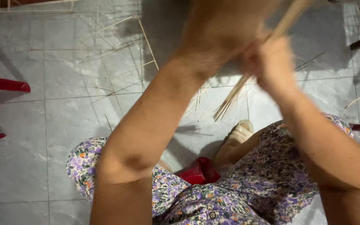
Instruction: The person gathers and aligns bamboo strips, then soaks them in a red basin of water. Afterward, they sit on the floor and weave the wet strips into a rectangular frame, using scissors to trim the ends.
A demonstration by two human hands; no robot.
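Bamboo-pale sticks (246, 79), gathered in a thin bundle, run slantwise from the frame's top edge down toward the grey tiled floor (63, 125), their lower tips fanning apart just above a sandalled foot (239, 134). The right hand (271, 62) is closed around the bundle near its middle. The left hand (221, 25), just beside the bundle's upper part and blurred, appears to touch it, though how far its fingers are curled I cannot tell. Loose sticks (121, 66) lie scattered over the floor, well apart from the bundle on its left. A red stool (198, 171) shows below the bundle, between the knees. By my judgement, a firm grip at mid-length, with the tips kept level, would stop the sticks splaying.
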